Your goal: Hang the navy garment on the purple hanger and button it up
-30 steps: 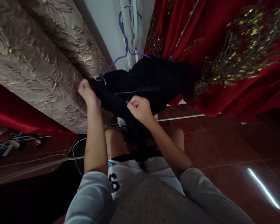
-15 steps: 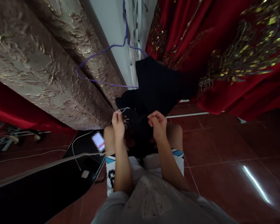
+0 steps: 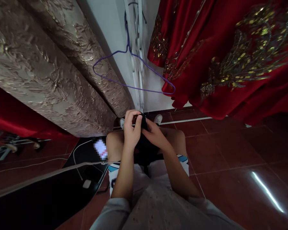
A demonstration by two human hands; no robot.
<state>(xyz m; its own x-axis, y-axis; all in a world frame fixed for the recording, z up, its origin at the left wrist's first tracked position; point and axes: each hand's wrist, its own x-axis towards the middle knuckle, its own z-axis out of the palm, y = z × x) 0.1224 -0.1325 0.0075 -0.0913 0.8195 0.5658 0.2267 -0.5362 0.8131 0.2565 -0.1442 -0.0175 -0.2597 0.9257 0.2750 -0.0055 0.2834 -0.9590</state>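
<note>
A dark piece of cloth (image 3: 147, 144) is bunched between my knees, its upper end gathered up into my hands. My left hand (image 3: 132, 129) pinches that end between thumb and curled fingers. From the other side my right hand (image 3: 156, 135) holds the same cloth, its fingers partly tucked behind the fabric. Beyond my hands hangs a purple wire hanger (image 3: 127, 85) with nothing on it.
Red drapery with gold sequins (image 3: 230, 70) hangs at right, textured beige cloth (image 3: 50, 73) at left. A white metal rack (image 3: 135, 54) stands ahead. On a black bench (image 3: 33, 198) to my left lie a lit phone (image 3: 100, 149), cables and a white charger (image 3: 86, 183).
The dark cloth, spread out in front of the hanger before, has come down and is bunched between my knees. My hands have moved together around it, and the hanger is now fully visible.
</note>
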